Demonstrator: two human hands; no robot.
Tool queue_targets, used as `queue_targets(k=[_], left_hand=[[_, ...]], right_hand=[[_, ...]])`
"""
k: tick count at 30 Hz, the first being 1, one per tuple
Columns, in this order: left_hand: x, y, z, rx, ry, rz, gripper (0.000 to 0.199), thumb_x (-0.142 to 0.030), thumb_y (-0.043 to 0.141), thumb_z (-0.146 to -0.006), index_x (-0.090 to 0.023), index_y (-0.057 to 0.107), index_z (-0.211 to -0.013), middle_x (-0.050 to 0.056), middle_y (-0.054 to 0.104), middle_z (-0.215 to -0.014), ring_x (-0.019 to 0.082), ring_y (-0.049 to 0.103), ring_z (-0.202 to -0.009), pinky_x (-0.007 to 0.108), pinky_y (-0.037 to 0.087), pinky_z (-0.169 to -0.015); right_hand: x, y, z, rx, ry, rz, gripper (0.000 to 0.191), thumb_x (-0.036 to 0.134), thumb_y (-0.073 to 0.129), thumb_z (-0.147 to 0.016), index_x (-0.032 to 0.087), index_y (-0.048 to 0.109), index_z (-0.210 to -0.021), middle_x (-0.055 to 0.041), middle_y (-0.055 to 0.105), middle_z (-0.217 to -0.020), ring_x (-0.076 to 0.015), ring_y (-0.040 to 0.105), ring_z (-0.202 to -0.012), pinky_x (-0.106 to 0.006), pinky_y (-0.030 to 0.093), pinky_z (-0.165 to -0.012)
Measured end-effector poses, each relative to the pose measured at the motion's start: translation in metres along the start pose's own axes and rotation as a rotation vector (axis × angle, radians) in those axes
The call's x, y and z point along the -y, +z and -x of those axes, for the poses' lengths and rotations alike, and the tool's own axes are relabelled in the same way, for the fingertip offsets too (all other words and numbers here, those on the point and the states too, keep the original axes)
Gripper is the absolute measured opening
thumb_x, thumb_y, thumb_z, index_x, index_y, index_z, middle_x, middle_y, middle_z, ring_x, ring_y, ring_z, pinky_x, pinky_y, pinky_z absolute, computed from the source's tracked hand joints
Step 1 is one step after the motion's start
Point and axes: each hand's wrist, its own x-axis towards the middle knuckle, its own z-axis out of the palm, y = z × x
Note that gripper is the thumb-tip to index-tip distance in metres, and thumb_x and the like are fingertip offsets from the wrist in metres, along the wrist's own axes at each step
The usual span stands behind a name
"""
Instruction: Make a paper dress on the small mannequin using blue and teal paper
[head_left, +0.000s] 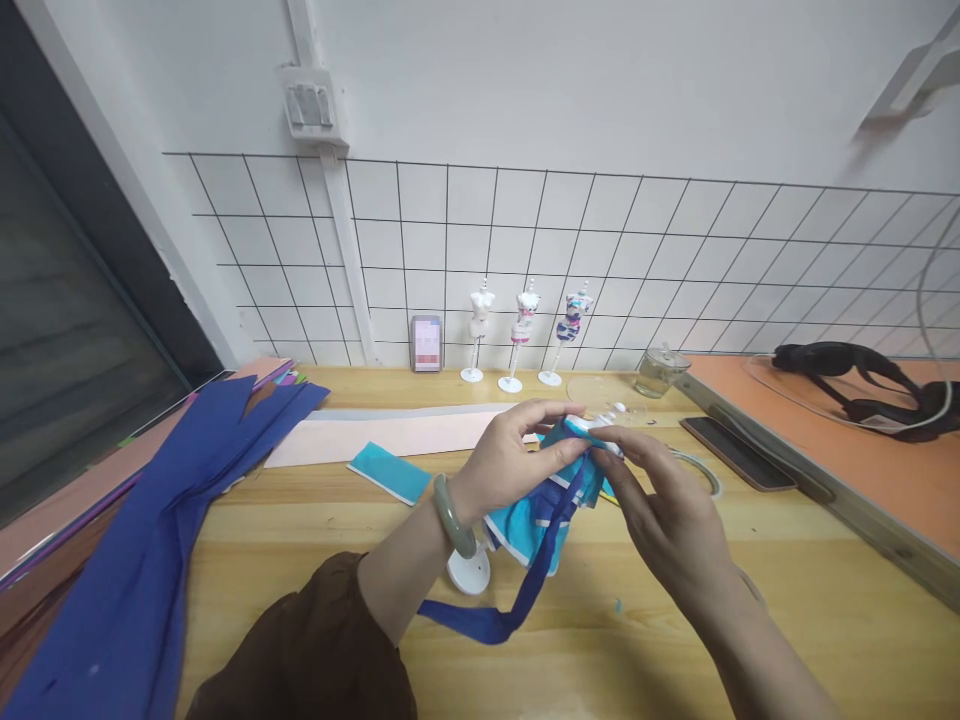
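Observation:
A small white dress form is tilted on its side between my hands, wrapped in turquoise cloth [517, 530] with white edges and blue bands. Its round white base [469, 570] shows beneath my left wrist. My left hand [517, 450], a green bangle at the wrist, is closed around the dressed form, thumb pressing the cloth near the top. Fingertips of my right hand [652, 480] pinch the cloth on the opposite side of the form. From under the fingers a dark blue fabric strip [525, 600] hangs down and curves left onto the table. Most of the form is hidden.
Three small dress forms [517, 330] stand along the tiled wall beside a propped phone [427, 343]. Blue cloth [172, 530] lies left, with a turquoise piece [390, 472] and a pale pink strip [390, 440]. A glass jar [660, 370] and dark phone [737, 453] are right.

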Motion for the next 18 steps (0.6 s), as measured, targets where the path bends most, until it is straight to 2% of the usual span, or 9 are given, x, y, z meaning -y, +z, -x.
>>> queue_targets(k=[3,6,9,14,18], left_hand=[[0.001,0.000,0.000,0.026,0.036,-0.013,0.029,-0.023,0.058,-0.082,-0.021,0.059,-0.111,0.008,0.063,-0.115,0.019,0.058,-0.108,0.035,0.046,-0.094],[0.000,-0.001,-0.001,0.049,0.044,0.003,0.028,-0.019,0.057,-0.082,-0.020,0.057,-0.111,0.008,0.062,-0.113,0.018,0.058,-0.107,0.035,0.045,-0.094],[-0.002,-0.002,-0.001,0.081,0.039,0.029,0.029,-0.018,0.056,-0.082,-0.020,0.055,-0.111,0.008,0.061,-0.113,0.018,0.057,-0.106,0.035,0.044,-0.095],[-0.004,-0.005,0.000,0.131,0.005,0.068,0.029,-0.024,0.057,-0.083,-0.019,0.054,-0.112,0.009,0.060,-0.115,0.019,0.056,-0.108,0.035,0.040,-0.097],[-0.004,-0.006,0.000,0.145,0.001,0.092,0.029,-0.026,0.058,-0.083,-0.019,0.055,-0.111,0.008,0.060,-0.116,0.020,0.056,-0.108,0.035,0.039,-0.098]], right_hand=[[-0.001,-0.001,-0.001,0.051,-0.073,0.018,0.024,0.022,0.047,-0.090,0.030,0.054,-0.112,-0.0039,0.066,-0.106,-0.0213,0.061,-0.100,-0.039,0.048,-0.084],[-0.003,-0.003,-0.002,0.102,-0.131,0.017,0.024,0.019,0.044,-0.091,0.029,0.053,-0.110,-0.0035,0.066,-0.107,-0.0213,0.062,-0.101,-0.045,0.043,-0.093],[-0.003,-0.004,-0.002,0.099,-0.126,0.036,0.021,0.020,0.043,-0.091,0.028,0.053,-0.108,-0.0048,0.066,-0.108,-0.0221,0.062,-0.102,-0.046,0.044,-0.094],[-0.001,-0.007,-0.003,0.066,-0.196,0.108,0.018,0.018,0.048,-0.090,0.025,0.054,-0.105,-0.0052,0.068,-0.104,-0.0212,0.063,-0.101,-0.037,0.049,-0.089],[-0.002,-0.011,-0.002,0.082,-0.244,0.156,0.018,0.018,0.048,-0.090,0.024,0.054,-0.105,-0.0057,0.067,-0.106,-0.0217,0.062,-0.103,-0.039,0.048,-0.091]])
